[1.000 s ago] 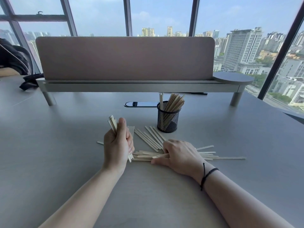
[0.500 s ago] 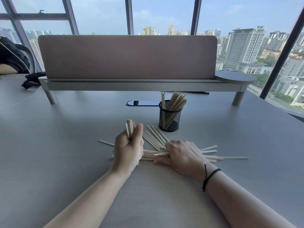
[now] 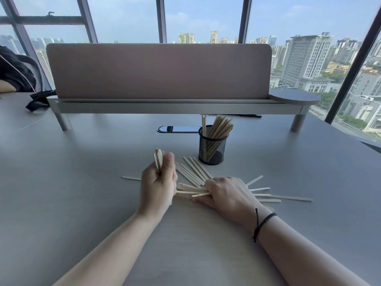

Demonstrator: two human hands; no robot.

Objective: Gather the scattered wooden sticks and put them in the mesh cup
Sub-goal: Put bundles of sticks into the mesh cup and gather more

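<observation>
A black mesh cup (image 3: pixel 212 149) stands on the grey table (image 3: pixel 82 182), with several wooden sticks upright in it. My left hand (image 3: pixel 158 183) is closed around an upright bundle of sticks (image 3: pixel 159 156), left of the cup. My right hand (image 3: pixel 228 193) lies knuckles up on a pile of scattered wooden sticks (image 3: pixel 191 171), its fingers pinching a few of them. More sticks fan out to its right (image 3: pixel 288 197), and one lies alone to the left (image 3: pixel 131 178).
A dark oval cable port (image 3: pixel 178 129) sits in the table behind the cup. A desk divider on a raised shelf (image 3: pixel 160 106) spans the back, with a round end plate (image 3: pixel 294 96). A dark bag (image 3: pixel 16 71) lies far left.
My left hand has carried its bundle to the right and turned it more upright, closing in on my right hand. My right hand stays on the pile.
</observation>
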